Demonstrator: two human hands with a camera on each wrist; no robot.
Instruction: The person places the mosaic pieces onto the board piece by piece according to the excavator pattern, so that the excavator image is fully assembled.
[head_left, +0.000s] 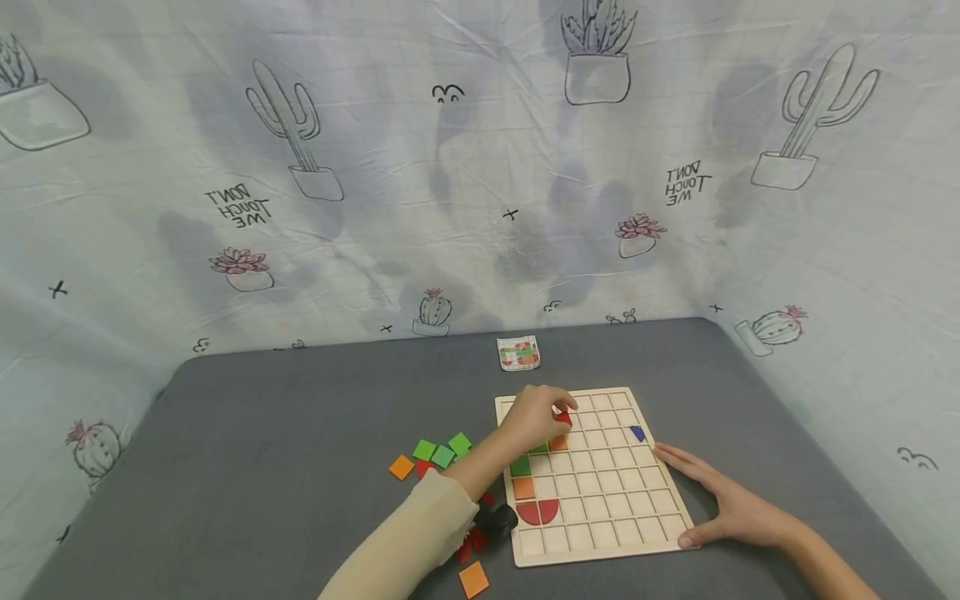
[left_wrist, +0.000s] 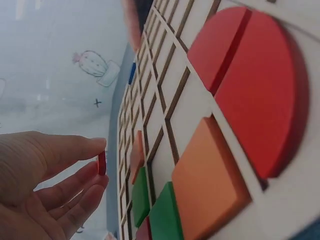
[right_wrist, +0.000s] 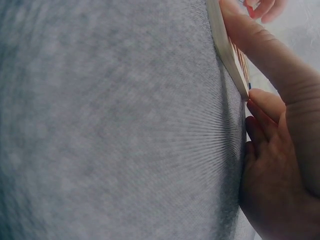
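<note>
My left hand [head_left: 536, 417] is over the far left part of a wooden grid board [head_left: 600, 507]. Between thumb and fingertips it pinches a small red piece [left_wrist: 102, 163], seen edge-on in the left wrist view. Below it, orange squares [head_left: 522, 487] and green squares [head_left: 520, 466] lie in the left cells. Two red quarter-round pieces [head_left: 538, 512] sit side by side nearer the front. Along the board's right edge rests my right hand [head_left: 738, 508], fingers extended, its thumb [right_wrist: 265, 45] at the near right corner. A blue piece [head_left: 637, 433] lies near that edge.
Left of the board, loose green squares [head_left: 424, 450], orange squares [head_left: 401, 467] and red pieces [head_left: 478, 540] are scattered on the grey table [head_left: 300, 467], some hidden by my left arm. A small patterned card [head_left: 519, 354] lies beyond the board. Printed cloth [head_left: 480, 167] hangs around the table.
</note>
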